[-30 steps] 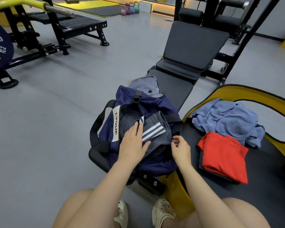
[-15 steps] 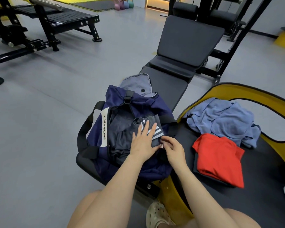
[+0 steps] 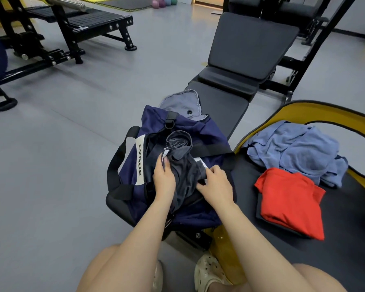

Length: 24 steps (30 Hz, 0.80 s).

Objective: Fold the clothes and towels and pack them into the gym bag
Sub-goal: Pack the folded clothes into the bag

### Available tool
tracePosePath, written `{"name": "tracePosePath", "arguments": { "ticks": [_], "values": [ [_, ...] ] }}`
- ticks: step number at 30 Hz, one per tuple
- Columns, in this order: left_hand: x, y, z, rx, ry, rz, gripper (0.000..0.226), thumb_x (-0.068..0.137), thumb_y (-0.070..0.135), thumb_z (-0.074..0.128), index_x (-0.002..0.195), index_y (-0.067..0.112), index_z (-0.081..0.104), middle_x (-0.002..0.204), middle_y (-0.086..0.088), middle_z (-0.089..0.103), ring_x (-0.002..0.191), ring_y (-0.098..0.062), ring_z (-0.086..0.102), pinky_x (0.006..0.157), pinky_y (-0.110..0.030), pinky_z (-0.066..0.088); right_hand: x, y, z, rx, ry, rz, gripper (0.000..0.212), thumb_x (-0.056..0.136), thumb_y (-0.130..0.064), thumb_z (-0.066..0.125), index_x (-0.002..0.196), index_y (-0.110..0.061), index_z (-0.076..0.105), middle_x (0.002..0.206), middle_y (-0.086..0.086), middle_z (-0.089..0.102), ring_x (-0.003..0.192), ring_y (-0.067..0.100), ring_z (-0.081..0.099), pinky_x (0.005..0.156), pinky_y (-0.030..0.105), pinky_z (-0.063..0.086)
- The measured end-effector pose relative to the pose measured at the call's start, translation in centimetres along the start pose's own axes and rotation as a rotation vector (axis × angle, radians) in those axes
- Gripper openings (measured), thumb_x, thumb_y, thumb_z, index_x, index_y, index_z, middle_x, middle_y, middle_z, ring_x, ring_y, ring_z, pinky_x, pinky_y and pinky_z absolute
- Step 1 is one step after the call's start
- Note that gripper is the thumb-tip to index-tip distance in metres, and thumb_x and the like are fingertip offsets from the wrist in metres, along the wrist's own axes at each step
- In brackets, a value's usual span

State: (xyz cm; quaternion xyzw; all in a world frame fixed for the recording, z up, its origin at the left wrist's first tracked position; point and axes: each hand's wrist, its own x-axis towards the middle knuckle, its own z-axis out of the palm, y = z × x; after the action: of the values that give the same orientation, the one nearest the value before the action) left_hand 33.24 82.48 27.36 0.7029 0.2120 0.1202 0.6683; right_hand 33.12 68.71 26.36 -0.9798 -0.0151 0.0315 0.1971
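Note:
A navy gym bag [image 3: 200, 133] with a white lettered strap lies open on the near end of a black bench. A dark grey garment with white stripes [image 3: 184, 167] sits bunched in its opening, one rolled end sticking up. My left hand [image 3: 163, 178] grips the garment's left side. My right hand [image 3: 214, 184] pinches its right edge by the stripes. A folded red shirt [image 3: 291, 199] lies on a black pad to the right. A crumpled blue towel [image 3: 297, 150] lies behind the shirt.
The bench's raised backrest [image 3: 249, 43] stands beyond the bag. A yellow-rimmed platform [image 3: 316, 110] holds the shirt and towel. A black weight rack [image 3: 57, 43] stands at far left on the grey floor. My knees and light clogs [image 3: 209, 275] are at the bottom.
Both hands have gathered the grey garment, so it is now bunched and rolled up at one end instead of lying flat under my left palm. The stripes are mostly hidden.

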Motion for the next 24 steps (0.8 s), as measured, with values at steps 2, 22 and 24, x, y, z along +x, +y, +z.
{"name": "tracePosePath", "arguments": {
  "ticks": [2, 22, 24],
  "values": [
    [-0.2, 0.1, -0.3, 0.023, -0.038, 0.020, 0.038, 0.104, 0.022, 0.032, 0.139, 0.012, 0.043, 0.125, 0.003, 0.050, 0.112, -0.006, 0.043, 0.080, -0.005, 0.029, 0.4, 0.0, -0.5, -0.003, -0.016, 0.018, 0.017, 0.089, -0.019, 0.052, 0.104, -0.013, 0.058, 0.095, -0.001, 0.039, 0.088, 0.020, 0.043, 0.058, 0.030, 0.034],
    [-1.2, -1.5, -0.3, 1.039, -0.978, 0.445, 0.052, 0.104, 0.019, 0.028, 0.151, 0.032, 0.010, 0.160, 0.006, 0.001, 0.147, -0.013, 0.001, 0.118, -0.043, 0.007, 0.0, 0.3, -4.7, 0.457, 0.271, 0.209, 0.029, 0.085, -0.023, 0.053, 0.069, -0.001, 0.062, 0.061, 0.020, 0.057, 0.062, 0.031, 0.054, 0.066, 0.038, 0.047],
    [-0.9, -0.7, -0.7, 0.710, -0.987, 0.229, 0.044, 0.105, 0.030, 0.025, 0.149, 0.035, 0.024, 0.158, 0.007, 0.016, 0.145, -0.011, 0.012, 0.117, -0.036, 0.012, -0.2, 1.1, -4.6, 0.473, 0.264, 0.244, 0.028, 0.085, -0.024, 0.053, 0.069, -0.003, 0.064, 0.060, 0.019, 0.060, 0.065, 0.033, 0.059, 0.069, 0.039, 0.049]
  ]
}}
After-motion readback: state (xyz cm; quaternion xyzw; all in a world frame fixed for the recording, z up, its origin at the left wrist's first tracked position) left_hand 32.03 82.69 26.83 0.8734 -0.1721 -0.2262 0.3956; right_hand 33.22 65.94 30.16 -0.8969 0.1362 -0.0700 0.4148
